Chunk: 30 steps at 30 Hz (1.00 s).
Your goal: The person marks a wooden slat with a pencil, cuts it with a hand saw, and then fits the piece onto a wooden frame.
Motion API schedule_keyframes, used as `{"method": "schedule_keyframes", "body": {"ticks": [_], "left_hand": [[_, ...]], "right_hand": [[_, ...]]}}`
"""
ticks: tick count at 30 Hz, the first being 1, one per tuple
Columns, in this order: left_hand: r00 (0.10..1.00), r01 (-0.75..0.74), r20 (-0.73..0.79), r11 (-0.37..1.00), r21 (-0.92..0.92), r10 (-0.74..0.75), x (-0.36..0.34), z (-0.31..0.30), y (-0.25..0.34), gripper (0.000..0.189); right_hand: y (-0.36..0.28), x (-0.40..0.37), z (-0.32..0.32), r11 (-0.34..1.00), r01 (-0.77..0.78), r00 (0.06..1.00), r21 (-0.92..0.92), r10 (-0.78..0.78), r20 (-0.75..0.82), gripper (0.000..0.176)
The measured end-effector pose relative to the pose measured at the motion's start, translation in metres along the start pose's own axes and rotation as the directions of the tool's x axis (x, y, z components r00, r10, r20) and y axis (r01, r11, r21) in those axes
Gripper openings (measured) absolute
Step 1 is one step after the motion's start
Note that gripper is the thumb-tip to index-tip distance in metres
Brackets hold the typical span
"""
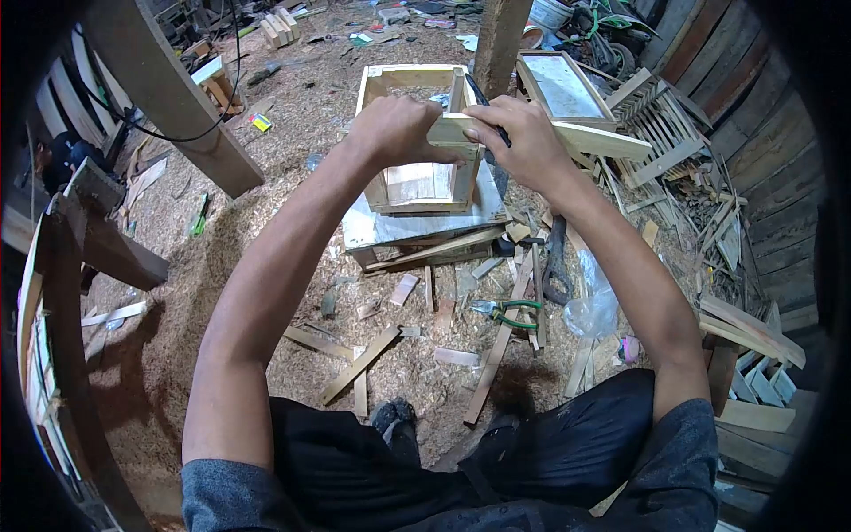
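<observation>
Flr (222, 266) w/ shavings; L hand (399, 130) grip on slat (603, 141), at wd frame (375, 190); R hand (523, 142) grip: slat, blk tool (477, 90).

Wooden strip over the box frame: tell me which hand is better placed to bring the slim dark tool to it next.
Right, probably: the right hand has the slim dark tool among its fingers, close to the wooden strip, while the left hand grips the strip above the box frame.

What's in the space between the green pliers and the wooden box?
Between the pliers and the box, the head view shows the white-topped stand, a slanting stick and some wood scraps.
</observation>
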<state>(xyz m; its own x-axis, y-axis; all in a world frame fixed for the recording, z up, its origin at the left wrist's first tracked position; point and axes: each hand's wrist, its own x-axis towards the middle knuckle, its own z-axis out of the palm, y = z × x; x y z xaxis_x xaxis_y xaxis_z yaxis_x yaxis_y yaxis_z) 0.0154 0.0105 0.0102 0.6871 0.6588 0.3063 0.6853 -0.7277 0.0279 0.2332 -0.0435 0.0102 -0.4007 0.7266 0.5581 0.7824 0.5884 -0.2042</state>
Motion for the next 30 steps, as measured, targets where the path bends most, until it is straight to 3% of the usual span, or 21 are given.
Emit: {"method": "schedule_keyframes", "body": {"ticks": [13,15,18,20,23,25,27,28,29,30], "left_hand": [[0.998,0.054,0.032,0.998,0.019,-0.055,-0.001,0.000,0.005,0.075],[0.996,0.074,0.042,0.997,0.000,-0.074,0.000,-0.002,0.006,0.074],[0.993,0.088,0.074,0.995,0.047,-0.092,-0.001,-0.002,0.007,0.070],[0.996,0.069,0.051,0.998,0.004,-0.069,0.002,0.000,0.004,0.072],[0.996,0.077,0.046,0.997,-0.033,-0.075,0.003,0.002,0.002,0.074],[0.995,0.059,0.086,0.998,-0.026,-0.057,0.002,-0.009,0.001,0.071],[0.991,0.055,0.126,0.998,-0.016,-0.052,-0.001,-0.009,-0.009,0.069],[0.994,0.099,-0.004,0.906,-0.411,-0.110,-0.001,-0.002,-0.022,0.070],[0.972,0.067,-0.103,0.669,-0.740,-0.210,-0.002,0.005,-0.035,0.073],[0.973,0.074,-0.095,0.673,-0.736,-0.211,-0.009,0.002,-0.043,0.073]], "right_hand": [[0.000,-0.001,-0.003,0.992,0.117,0.988,-0.041,-0.120,-0.099,0.023],[-0.004,0.002,-0.013,0.993,0.111,0.962,0.049,-0.095,-0.257,0.024],[-0.009,0.004,-0.036,0.989,0.145,0.945,0.037,-0.127,-0.303,0.025],[-0.008,0.003,-0.035,0.991,0.121,0.951,0.049,-0.102,-0.291,0.026],[0.004,-0.001,-0.018,0.979,0.172,0.948,-0.108,-0.194,-0.251,0.025],[0.012,-0.003,-0.011,0.995,0.067,0.996,-0.069,-0.070,-0.046,0.026],[0.016,-0.002,-0.008,0.998,0.047,0.998,-0.029,-0.049,-0.048,0.026],[0.013,0.000,-0.008,1.000,0.020,0.999,0.004,-0.020,-0.049,0.027],[0.007,-0.002,-0.007,0.999,-0.019,0.998,-0.028,0.017,-0.064,0.026],[0.006,-0.004,-0.002,1.000,-0.022,0.997,-0.018,0.021,-0.068,0.026]]}}
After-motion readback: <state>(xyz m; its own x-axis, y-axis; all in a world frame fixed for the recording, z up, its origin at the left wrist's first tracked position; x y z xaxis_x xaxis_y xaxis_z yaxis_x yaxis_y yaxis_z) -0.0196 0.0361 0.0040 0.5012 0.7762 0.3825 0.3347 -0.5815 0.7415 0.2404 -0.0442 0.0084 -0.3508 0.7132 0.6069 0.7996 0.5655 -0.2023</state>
